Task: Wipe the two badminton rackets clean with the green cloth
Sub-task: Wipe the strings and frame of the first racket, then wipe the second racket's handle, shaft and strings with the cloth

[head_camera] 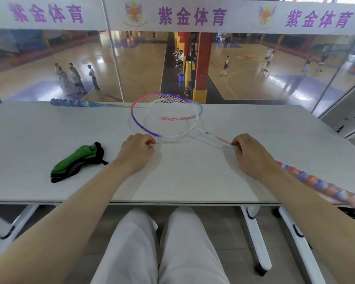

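1. Sports hall behind glass fills the top of the frame; a white table (193, 177) spans the middle, with the person's legs below.
2. Two rackets lie with heads overlapping at centre: the white racket (173, 128) on top, shaft running to lower right; the pink-and-blue racket (140, 124) under it, its blue handle out at upper left.
3. Right hand (251, 154) has fingers curled round the white racket's shaft, just above the red-blue grip.
4. Left hand (136, 153) sits loosely curled at the near rim of the racket heads; whether it pinches the frame I cannot tell.
5. Green cloth (76, 162) lies bunched at centre left, near the left hand, untouched.
6. Step, my read: positioning the first racket, wiping not begun.
7. Next calls for the left hand to fetch the cloth while the right steadies the shaft.
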Demonstrator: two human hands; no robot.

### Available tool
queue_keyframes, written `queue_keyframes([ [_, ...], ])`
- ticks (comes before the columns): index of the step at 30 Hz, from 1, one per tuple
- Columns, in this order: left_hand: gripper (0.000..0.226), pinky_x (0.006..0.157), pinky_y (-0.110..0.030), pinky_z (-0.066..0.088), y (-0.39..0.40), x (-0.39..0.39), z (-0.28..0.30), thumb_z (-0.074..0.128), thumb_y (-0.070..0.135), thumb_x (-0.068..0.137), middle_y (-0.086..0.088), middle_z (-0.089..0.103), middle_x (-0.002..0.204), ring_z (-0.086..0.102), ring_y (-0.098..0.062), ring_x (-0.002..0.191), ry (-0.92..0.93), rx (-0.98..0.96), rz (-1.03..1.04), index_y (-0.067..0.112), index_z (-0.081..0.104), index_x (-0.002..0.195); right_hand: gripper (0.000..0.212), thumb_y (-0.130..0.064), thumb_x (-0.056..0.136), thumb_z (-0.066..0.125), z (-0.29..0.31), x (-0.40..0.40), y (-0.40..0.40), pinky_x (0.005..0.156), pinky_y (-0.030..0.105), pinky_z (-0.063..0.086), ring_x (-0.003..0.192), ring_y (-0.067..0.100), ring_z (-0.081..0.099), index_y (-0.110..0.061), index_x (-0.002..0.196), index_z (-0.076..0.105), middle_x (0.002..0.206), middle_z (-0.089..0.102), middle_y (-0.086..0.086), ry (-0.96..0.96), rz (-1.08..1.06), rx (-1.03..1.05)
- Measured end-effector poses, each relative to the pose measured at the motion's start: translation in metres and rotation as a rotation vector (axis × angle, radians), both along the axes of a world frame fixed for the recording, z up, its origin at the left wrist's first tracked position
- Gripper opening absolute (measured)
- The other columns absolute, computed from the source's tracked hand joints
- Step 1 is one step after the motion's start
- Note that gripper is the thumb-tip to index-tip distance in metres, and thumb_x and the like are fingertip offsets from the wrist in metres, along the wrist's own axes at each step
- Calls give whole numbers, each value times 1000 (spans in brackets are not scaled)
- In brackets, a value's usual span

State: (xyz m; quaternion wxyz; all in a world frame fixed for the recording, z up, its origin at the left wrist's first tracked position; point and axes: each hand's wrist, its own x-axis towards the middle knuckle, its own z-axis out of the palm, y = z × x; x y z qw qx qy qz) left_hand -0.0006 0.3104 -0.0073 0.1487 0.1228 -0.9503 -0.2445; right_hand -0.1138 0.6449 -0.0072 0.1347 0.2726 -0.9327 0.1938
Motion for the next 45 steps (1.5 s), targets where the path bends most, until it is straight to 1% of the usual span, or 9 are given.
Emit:
queue_keyframes([
  [8,16,91,-42,42,-83,65,17,55,21,88,0,60,103,53,-26,104,19,-171,224,25,66,100,17,-20,101,40,-3,9,-52,75,29,37,87,14,49,-18,105,56,102,53,-5,-29,128,69],
  [15,20,91,-40,37,-120,102,17,46,13,93,1,64,103,55,-26,102,100,-311,248,21,62,100,17,-18,100,39,0,18,-84,74,31,39,88,17,51,-19,103,56,102,55,-3,-70,157,87],
  [18,25,102,-44,37,-131,112,11,46,11,95,-6,60,122,50,-31,119,138,-296,279,17,59,116,16,-21,101,39,0,20,-91,70,30,36,86,17,50,-20,104,55,102,54,-5,-68,134,107],
  [21,59,107,-48,37,-135,119,10,59,22,92,-13,38,145,39,-35,131,34,-39,395,15,34,145,15,-21,100,39,0,20,-96,69,31,39,84,17,52,-21,103,55,101,55,-4,-64,136,107],
  [25,79,93,-39,45,-145,119,11,71,38,84,-13,53,131,54,-33,117,-87,217,500,14,29,146,14,-22,100,40,-1,18,-99,69,33,42,82,18,52,-21,100,54,100,56,-3,-65,143,117],
  [29,45,85,-39,51,-156,117,13,72,41,77,-7,68,104,63,-26,94,-147,277,496,13,62,110,13,-22,100,40,-1,19,-104,69,33,42,81,19,52,-22,100,53,101,56,-3,-64,139,122],
  [32,5,81,-34,51,-150,112,21,66,29,85,1,67,90,63,-21,86,-109,409,442,25,63,86,14,-22,100,40,2,19,-108,70,34,42,81,20,53,-21,102,54,103,56,-3,-71,131,118],
  [42,11,68,-32,55,-126,97,41,57,21,97,-5,73,96,71,-15,84,272,1410,413,12,63,100,12,-23,101,38,14,27,-120,69,35,46,77,16,54,-24,100,50,99,55,-6,-90,116,75],
  [45,11,85,-40,56,-113,88,38,57,17,96,-7,74,101,71,-20,96,319,1613,393,11,65,100,11,-24,101,39,14,31,-127,67,35,46,76,13,53,-24,100,49,95,56,-6,-103,115,68],
])
